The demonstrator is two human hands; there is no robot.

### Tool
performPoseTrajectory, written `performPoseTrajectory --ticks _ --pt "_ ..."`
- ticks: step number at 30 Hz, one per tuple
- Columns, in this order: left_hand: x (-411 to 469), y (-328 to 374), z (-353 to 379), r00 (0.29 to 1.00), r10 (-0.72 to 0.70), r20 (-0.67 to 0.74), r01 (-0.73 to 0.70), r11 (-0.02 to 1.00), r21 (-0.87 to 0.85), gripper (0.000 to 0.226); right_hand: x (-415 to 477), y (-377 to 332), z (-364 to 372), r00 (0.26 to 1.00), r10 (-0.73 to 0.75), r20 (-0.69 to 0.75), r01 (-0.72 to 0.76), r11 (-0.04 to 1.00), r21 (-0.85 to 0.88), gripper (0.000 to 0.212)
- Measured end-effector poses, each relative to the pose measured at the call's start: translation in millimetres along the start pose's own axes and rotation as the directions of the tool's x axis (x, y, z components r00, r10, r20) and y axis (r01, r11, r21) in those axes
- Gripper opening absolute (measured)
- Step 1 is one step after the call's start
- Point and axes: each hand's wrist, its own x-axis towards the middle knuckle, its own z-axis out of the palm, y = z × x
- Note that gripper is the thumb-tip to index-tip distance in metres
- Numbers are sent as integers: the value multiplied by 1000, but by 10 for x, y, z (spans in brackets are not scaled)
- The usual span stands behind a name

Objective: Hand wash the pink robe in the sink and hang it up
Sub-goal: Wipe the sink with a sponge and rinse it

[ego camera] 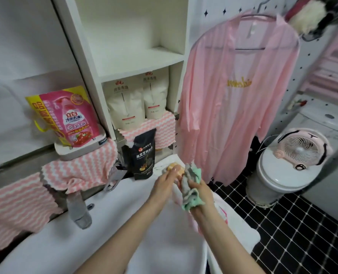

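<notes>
Pink robe (237, 91) hangs sheer at far right, well apart from our fingers. Right hand (201, 192) clamps a grey-green cloth (189, 186); left hand (164, 180) fingers lie straight beside it.

Right hand (201, 192) grips a grey-green cloth (189, 184) bunched in its fingers. Left hand (165, 178) rests straight fingers on an orange block (179, 168) just beside. Pink robe (233, 99) hangs beyond the fingertips, apart.

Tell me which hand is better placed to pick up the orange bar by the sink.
Likely the left hand: its fingers lie on the orange bar, while the right hand grips a grey-green cloth.
</notes>
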Motion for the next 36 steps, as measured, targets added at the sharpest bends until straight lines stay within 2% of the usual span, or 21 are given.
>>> performPoseTrajectory --ticks 1,3,4,6,9,11,13,14,15,17,19,22,25,28,30,32,34,36 --pt "175 -36 -33 986 -159 -48 153 982 -112 30 143 -119 -82 994 -56 -92 45 991 -123 43" --pt "498 -172 1 957 -277 -84 284 955 87 26 524 -320 -366 965 -123 -232 24 922 -387 38" --pt "618 -295 37 954 -295 -52 298 914 275 27 654 -380 -498 959 -84 -272 -51 890 -454 28" --pt "857 -404 120 941 -337 -1 296 825 481 30 952 -400 -703 949 -10 -316 -188 785 -591 11" --pt "1157 -574 349 918 -390 75 240 694 679 33 1365 -301 -841 966 -51 -254 -194 509 -839 9" --pt "1311 -681 504 890 -446 94 243 637 731 35 1555 -222 -814 985 8 -171 -163 342 -926 9" --pt "1406 -769 610 864 -497 80 274 599 752 36 1752 -157 -799 989 61 -132 -144 252 -957 9" --pt "1437 -799 634 849 -523 74 306 600 739 36 1841 -118 -818 988 89 -125 -144 264 -954 7" --pt "1461 -829 644 832 -551 71 344 611 713 35 1890 -84 -824 985 124 -121 -155 319 -935 5" --pt "1496 -845 626 800 -595 82 424 657 623 33 1917 -48 -851 972 192 -138 -217 490 -845 4" --pt "1506 -782 548 799 -594 92 490 732 473 29 1820 -119 -845 957 239 -163 -281 626 -727 12" --pt "1334 -516 311 856 -514 56 507 856 99 4 1603 -344 -805 971 220 -97 -233 768 -597 24" --pt "836 -108 -13 879 -463 -113 414 860 -299 21 1233 -682 -589 988 136 78 -84 876 -475 29" --pt "148 226 -400 802 -543 -249 297 724 -622 19 683 -920 -176 943 90 321 74 883 -464 36" --pt "-266 310 -714 707 -628 -326 214 630 -747 18 290 -933 156 859 109 500 177 853 -490 45" --pt "-590 339 -1058 602 -692 -398 125 574 -809 21 -51 -811 511 742 167 650 234 843 -485 62" --pt "-871 327 -1423 510 -709 -488 58 594 -802 27 -317 -587 876 642 236 729 248 836 -490 71" --pt "-1074 271 -1762 473 -673 -569 28 657 -754 23 -475 -322 1234 602 271 751 284 807 -519 66"
